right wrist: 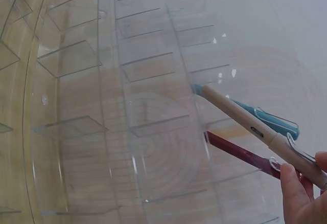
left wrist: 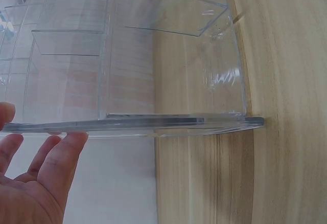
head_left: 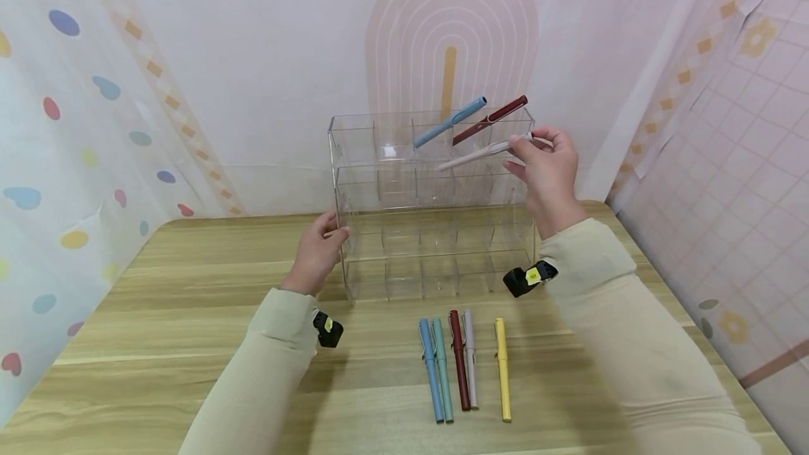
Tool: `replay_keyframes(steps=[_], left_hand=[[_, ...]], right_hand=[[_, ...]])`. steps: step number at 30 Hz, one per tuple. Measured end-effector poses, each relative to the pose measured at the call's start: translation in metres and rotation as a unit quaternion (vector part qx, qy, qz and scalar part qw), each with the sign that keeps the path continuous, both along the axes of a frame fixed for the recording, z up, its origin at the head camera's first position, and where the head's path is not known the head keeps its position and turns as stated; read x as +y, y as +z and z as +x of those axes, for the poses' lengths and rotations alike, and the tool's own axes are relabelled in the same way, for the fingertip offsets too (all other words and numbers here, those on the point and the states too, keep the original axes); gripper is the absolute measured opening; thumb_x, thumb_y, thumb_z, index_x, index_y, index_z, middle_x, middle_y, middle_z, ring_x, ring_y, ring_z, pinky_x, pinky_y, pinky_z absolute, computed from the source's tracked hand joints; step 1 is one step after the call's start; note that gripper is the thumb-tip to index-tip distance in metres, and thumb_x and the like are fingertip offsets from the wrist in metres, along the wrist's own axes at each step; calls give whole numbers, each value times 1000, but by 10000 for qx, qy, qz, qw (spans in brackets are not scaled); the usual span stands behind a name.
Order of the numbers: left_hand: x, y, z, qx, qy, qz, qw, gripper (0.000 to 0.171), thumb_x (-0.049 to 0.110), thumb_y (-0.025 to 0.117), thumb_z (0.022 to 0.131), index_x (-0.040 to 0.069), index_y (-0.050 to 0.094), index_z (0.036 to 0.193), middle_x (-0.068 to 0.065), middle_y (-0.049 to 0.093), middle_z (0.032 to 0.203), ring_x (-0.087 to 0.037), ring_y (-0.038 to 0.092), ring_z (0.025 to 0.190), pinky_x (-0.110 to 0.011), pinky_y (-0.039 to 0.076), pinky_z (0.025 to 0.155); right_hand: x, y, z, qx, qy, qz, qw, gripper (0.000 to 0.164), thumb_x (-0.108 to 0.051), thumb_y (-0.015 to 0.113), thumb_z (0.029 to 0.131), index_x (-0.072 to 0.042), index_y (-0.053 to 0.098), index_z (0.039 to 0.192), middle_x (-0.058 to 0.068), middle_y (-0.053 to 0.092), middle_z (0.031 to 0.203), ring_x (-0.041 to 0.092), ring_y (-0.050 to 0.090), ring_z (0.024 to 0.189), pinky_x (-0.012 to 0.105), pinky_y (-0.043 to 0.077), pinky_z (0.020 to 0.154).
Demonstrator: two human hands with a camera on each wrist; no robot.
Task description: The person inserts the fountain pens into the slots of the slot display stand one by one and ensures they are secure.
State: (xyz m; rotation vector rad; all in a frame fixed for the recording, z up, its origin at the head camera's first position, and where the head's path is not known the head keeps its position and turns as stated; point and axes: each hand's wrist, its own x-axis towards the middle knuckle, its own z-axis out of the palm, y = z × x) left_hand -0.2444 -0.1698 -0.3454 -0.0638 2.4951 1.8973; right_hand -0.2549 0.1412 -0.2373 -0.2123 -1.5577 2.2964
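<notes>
My right hand point(head_left: 553, 173) pinches a pale beige pen point(right wrist: 237, 109) by its capped end, over the upper tiers of a clear tiered pen rack point(head_left: 436, 254). The pen slants, its barrel end pointing left and down. Behind it, a blue pen point(head_left: 450, 122) and a dark red pen point(head_left: 489, 120) lean in the rack's top row. My left hand point(head_left: 318, 253) grips the rack's left side panel point(left wrist: 127, 124), thumb on one face and fingers on the other.
In front of the rack, several capped pens lie on the wooden table: a blue pen point(head_left: 431, 371), a green pen point(head_left: 442, 371), a dark red pen point(head_left: 460, 364), a lilac pen point(head_left: 470, 364) and a yellow pen point(head_left: 502, 371). A patterned cloth point(head_left: 265, 55) hangs behind.
</notes>
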Motion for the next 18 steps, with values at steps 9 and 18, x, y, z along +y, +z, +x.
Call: replay_keyframes(steps=[9,18], left_hand=[[-1,-1,0,15,-9,12,10000,54,14,45,101,13,29,152,-19,43,139,-32,46,120,-30,47,79],[0,-1,0,1,36,53,10000,54,13,44,101,12,29,153,-21,41,140,-34,46,122,-36,47,85]], right_hand=[[-10,-8,-6,-123,-73,297,9995,20,-5,66,90,-13,51,99,3,54,96,13,65,85,24,56,71],[-20,-19,-12,-98,-32,509,9986,21,-2,65,90,-10,49,101,3,52,91,11,61,81,20,54,65]])
